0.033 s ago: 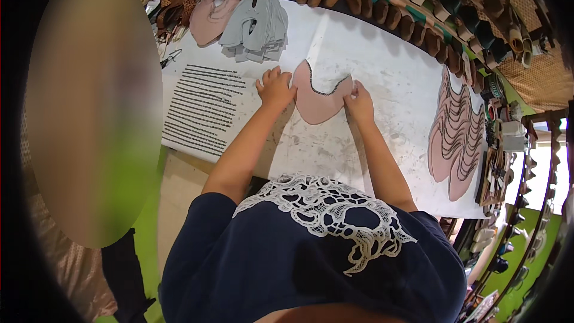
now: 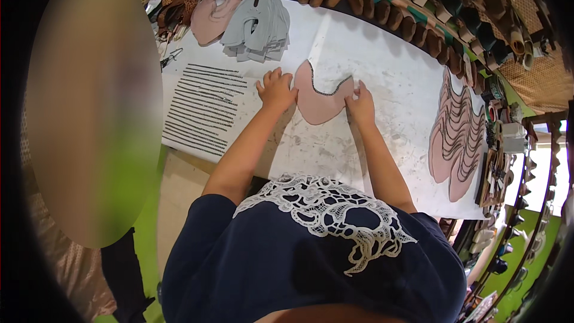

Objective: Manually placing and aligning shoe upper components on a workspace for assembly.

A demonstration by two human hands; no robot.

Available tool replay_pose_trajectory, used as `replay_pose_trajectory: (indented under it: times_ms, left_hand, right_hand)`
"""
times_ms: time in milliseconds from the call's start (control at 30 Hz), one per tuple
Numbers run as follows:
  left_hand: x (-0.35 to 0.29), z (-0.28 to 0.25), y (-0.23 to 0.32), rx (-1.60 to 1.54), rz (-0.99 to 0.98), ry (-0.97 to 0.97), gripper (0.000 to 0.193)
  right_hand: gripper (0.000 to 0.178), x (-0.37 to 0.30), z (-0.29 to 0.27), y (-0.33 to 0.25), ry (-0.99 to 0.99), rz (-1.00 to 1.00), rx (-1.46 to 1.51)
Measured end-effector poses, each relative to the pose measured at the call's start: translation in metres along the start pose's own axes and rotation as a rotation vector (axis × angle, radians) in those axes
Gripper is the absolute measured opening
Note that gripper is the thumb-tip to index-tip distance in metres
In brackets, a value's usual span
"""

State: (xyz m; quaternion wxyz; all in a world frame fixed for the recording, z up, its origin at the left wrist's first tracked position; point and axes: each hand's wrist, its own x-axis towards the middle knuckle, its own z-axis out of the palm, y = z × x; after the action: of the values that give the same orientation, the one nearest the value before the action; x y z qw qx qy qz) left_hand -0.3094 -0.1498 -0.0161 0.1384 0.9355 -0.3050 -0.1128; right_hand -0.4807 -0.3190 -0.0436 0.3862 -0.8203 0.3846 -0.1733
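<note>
A pink curved shoe-upper piece (image 2: pixel 323 106) lies on the white worktable in front of me, with a dark braided trim along its inner curve. My left hand (image 2: pixel 278 91) rests beside its left edge, fingers spread and slightly bent, the thumb touching the piece. At the right tip, my right hand (image 2: pixel 361 106) pinches the edge between thumb and fingers. To the left, several dark trim strips (image 2: pixel 203 110) lie in rows. Over on the right, several pink pieces with dark trim (image 2: pixel 457 137) overlap in a fanned row.
A stack of grey cut pieces (image 2: pixel 257 30) sits at the back left of the white table (image 2: pixel 394 161), next to more pink pieces (image 2: pixel 209 21). Brown shoe lasts (image 2: pixel 379 11) line the far edge. Small containers and tools crowd the right edge; shelves (image 2: pixel 526 203) stand beyond.
</note>
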Motion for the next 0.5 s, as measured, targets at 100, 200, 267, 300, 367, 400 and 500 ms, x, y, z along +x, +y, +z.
replay_pose_trajectory:
  times_ms: [100,200,267,300,367,400,500]
  left_hand:
    - [-0.021,-0.001,-0.011,-0.026,-0.013,-0.004,0.039]
    - [-0.042,-0.009,-0.02,-0.097,0.008,0.01,0.038]
    - [-0.056,-0.014,-0.026,-0.147,0.048,0.026,0.038]
    - [-0.062,-0.018,-0.033,-0.146,0.03,0.037,0.038]
    - [-0.072,-0.027,-0.045,-0.15,0.066,0.017,0.039]
    - [-0.074,-0.028,-0.056,-0.175,0.047,0.005,0.039]
    - [-0.08,-0.046,-0.089,-0.18,0.046,0.061,0.038]
  right_hand:
    - [0.058,-0.016,0.005,-0.013,0.038,0.077,0.001]
    - [0.057,-0.035,0.009,-0.032,0.156,-0.197,-0.134]
    - [0.054,-0.044,0.013,-0.044,0.13,-0.235,-0.113]
    - [0.054,-0.048,0.018,-0.049,0.117,-0.251,-0.107]
    - [0.05,-0.054,0.029,-0.056,0.112,-0.329,-0.139]
    - [0.05,-0.055,0.037,-0.061,0.103,-0.343,-0.137]
    - [0.046,-0.056,0.062,-0.082,0.014,-0.407,-0.106]
